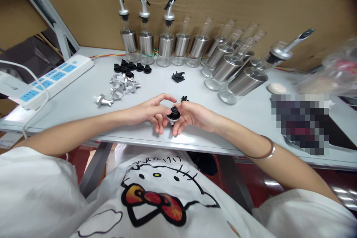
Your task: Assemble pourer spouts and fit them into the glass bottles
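Near the table's front edge, a bottle pourer (pixel 174 113) is held between my two hands, its black rubber stopper facing up and its silver cap below. My left hand (pixel 154 112) grips it from the left, thumb against the stopper and index finger arched over. From the other side, my right hand (pixel 192 116) has its fingers around the cap. Just beyond my fingers lie some tiny black pieces (pixel 184 98). Silver pourer tops (pixel 119 86) are heaped to the left, with black stoppers (pixel 131 66) behind them. A small pile of black levers (pixel 178 77) sits farther back.
Along the cardboard back wall stand several glass bottles with steel sleeves (pixel 182 44), some fitted with pourers. A larger bottle (pixel 247 81) with a pourer stands at right. A power strip (pixel 55 78) with a white cable lies left; a pale oval object (pixel 276 88) lies right.
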Action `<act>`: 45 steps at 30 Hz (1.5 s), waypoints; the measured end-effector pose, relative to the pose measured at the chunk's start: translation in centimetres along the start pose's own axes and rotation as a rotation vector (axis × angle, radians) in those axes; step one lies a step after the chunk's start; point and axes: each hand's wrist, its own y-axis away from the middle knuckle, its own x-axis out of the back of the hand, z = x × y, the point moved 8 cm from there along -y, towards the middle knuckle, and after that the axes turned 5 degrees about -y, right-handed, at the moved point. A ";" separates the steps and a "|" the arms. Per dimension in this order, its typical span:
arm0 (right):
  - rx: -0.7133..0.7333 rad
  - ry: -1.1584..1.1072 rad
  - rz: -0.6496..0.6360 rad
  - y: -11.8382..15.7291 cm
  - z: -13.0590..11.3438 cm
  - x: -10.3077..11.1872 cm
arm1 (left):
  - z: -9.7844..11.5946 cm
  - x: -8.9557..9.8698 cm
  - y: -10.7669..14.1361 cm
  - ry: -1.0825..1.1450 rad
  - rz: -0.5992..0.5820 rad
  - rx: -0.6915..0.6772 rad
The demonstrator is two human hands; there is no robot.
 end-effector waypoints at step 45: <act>0.029 -0.023 -0.002 0.1 0.4 -1.5 | -0.5 -2.1 0.3 0.007 -0.260 0.055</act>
